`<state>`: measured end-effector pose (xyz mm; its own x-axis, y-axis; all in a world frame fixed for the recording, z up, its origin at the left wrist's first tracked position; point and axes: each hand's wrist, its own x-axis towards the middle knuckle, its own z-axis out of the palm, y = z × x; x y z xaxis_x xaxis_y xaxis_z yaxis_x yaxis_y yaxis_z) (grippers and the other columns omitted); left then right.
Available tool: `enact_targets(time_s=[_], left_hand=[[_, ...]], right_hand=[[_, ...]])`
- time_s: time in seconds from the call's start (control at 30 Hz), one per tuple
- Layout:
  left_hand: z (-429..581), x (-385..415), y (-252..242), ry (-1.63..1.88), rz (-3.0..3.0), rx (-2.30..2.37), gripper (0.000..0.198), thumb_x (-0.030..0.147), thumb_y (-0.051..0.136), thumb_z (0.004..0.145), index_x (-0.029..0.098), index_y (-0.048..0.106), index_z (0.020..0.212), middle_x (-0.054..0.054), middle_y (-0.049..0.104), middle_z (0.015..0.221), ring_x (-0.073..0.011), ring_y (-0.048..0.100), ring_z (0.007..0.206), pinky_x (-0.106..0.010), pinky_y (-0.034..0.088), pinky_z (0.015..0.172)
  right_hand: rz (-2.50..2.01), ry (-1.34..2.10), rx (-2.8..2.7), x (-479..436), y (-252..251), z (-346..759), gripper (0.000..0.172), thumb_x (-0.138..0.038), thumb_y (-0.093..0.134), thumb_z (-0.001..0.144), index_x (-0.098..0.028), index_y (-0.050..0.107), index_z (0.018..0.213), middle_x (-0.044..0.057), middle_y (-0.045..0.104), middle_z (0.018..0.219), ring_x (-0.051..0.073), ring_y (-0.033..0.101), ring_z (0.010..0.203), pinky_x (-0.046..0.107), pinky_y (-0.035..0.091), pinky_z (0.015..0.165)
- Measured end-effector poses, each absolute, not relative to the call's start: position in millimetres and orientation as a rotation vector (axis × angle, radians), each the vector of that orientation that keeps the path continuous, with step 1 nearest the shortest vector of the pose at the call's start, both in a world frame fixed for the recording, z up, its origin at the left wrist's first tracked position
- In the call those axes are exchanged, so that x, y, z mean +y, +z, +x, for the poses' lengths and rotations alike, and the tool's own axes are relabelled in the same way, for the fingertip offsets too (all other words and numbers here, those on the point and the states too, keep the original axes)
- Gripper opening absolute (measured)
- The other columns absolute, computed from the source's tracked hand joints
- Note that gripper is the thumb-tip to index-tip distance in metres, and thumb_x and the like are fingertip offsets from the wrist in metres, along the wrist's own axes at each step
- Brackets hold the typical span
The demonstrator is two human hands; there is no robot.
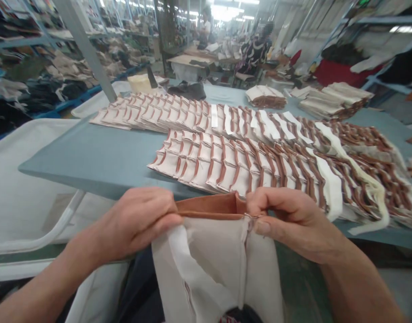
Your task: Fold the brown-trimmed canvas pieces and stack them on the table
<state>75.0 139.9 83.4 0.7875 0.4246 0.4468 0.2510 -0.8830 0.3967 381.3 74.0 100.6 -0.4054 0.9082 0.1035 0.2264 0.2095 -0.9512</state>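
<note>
A stitched cream fabric piece with a brown inner face hangs in front of me, its brown-edged opening held up between both hands. My left hand is closed on the left end of that edge, thumb in front and fingers behind. At the right end, my right hand pinches the edge beside a vertical seam. A white strip runs down the front of the piece from near my left thumb. The lower end of the piece leaves the view.
Overlapping rows of similar cream and brown pieces lie along the blue-grey table. White strips rest across them. Folded stacks sit farther back. White metal tubing stands at left. A person is in the background.
</note>
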Motion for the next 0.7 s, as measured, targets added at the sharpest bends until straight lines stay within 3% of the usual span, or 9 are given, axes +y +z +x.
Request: enact_targets(time_s=[0.1,0.2,0.27,0.43,0.5,0.6,0.7], left_hand=[[83.5,150.8,78.1,0.686,2.504,0.522,0.03,0.024,0.039,0.111,0.016,0.065,0.097,-0.002,0.071,0.092,-0.0148,0.064,0.084,-0.025,0.047,0.079],[100.5,148.9,74.4,0.71,2.383,0.39,0.021,0.027,0.052,0.106,0.014,0.068,0.11,-0.006,0.074,0.107,-0.0172,0.067,0.1,-0.026,0.047,0.092],[112.3,142.6,73.1,0.718,2.318,0.342,0.015,0.021,0.061,0.098,0.012,0.069,0.106,-0.005,0.074,0.101,-0.0152,0.067,0.094,-0.023,0.047,0.088],[126.1,135.4,69.3,0.709,2.215,0.357,0.012,0.008,0.06,0.084,0.012,0.069,0.09,0.001,0.069,0.08,-0.01,0.06,0.073,-0.019,0.044,0.073],[126.2,137.3,67.4,0.661,2.152,0.358,0.004,0.013,0.066,0.086,0.012,0.07,0.088,0.002,0.066,0.078,-0.009,0.057,0.071,-0.019,0.043,0.07],[125.2,139.9,64.2,0.54,2.047,0.398,0.018,0.028,0.075,0.09,0.012,0.069,0.085,0.004,0.063,0.075,-0.0086,0.054,0.068,-0.019,0.04,0.065],[124.7,139.9,61.8,0.461,1.962,0.468,0.022,0.031,0.073,0.093,0.012,0.068,0.082,0.005,0.06,0.071,-0.0082,0.05,0.065,-0.019,0.038,0.06]], right_hand=[[-1.132,1.258,-1.856,74.6,102.4,370.9,0.042,-0.053,0.07,0.099,-0.019,0.061,0.077,-0.005,0.047,0.064,0.01,0.038,0.056,0.025,0.026,0.05],[-1.17,1.24,-1.921,77.5,98.8,359.4,0.035,-0.042,0.069,0.098,-0.018,0.059,0.075,-0.006,0.048,0.064,0.01,0.039,0.057,0.025,0.027,0.052],[-1.19,1.213,-1.944,79.2,95.9,354.4,0.031,-0.037,0.068,0.098,-0.018,0.059,0.075,-0.006,0.047,0.065,0.01,0.04,0.059,0.025,0.028,0.054],[-1.222,1.229,-1.964,79.5,89.1,350.8,0.029,-0.035,0.065,0.098,-0.018,0.059,0.075,-0.006,0.047,0.065,0.009,0.038,0.059,0.024,0.028,0.053],[-1.248,1.239,-1.967,79.0,86.8,350.9,0.029,-0.035,0.065,0.097,-0.018,0.058,0.075,-0.006,0.046,0.065,0.009,0.038,0.059,0.024,0.028,0.053],[-1.265,1.275,-1.963,79.4,82.6,351.1,0.027,-0.035,0.062,0.097,-0.018,0.059,0.076,-0.006,0.046,0.065,0.01,0.037,0.059,0.025,0.027,0.053],[-1.251,1.301,-1.974,81.2,76.5,352.1,0.026,-0.035,0.061,0.098,-0.018,0.06,0.078,-0.006,0.048,0.066,0.01,0.039,0.06,0.025,0.029,0.055]])
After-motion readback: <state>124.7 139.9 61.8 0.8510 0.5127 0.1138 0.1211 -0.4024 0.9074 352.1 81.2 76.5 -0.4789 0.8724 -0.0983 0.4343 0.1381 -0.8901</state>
